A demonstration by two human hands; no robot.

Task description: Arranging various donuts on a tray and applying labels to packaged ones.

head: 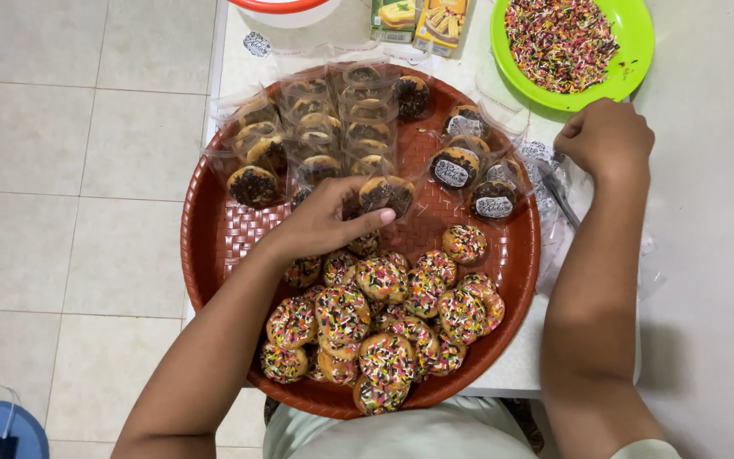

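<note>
A round red woven tray (214, 229) holds a heap of sprinkle-topped doughnuts (384, 319) at its near side and several doughnuts wrapped in clear bags (333, 127) at its far side. My left hand (329, 219) reaches into the tray's middle and grips a bagged chocolate-topped doughnut (386, 195) between thumb and fingers. My right hand (606, 136) rests off the tray's right rim on a pile of clear plastic bags (554, 183), fingers curled over them and over a thin metal tool; what it grips is hidden.
A green plate of coloured sprinkles (573, 47) stands at the far right. Two small cartons (420, 21) and a red-rimmed white bowl (286, 8) sit at the far edge. The white table (707, 280) ends at the left above tiled floor (70, 170).
</note>
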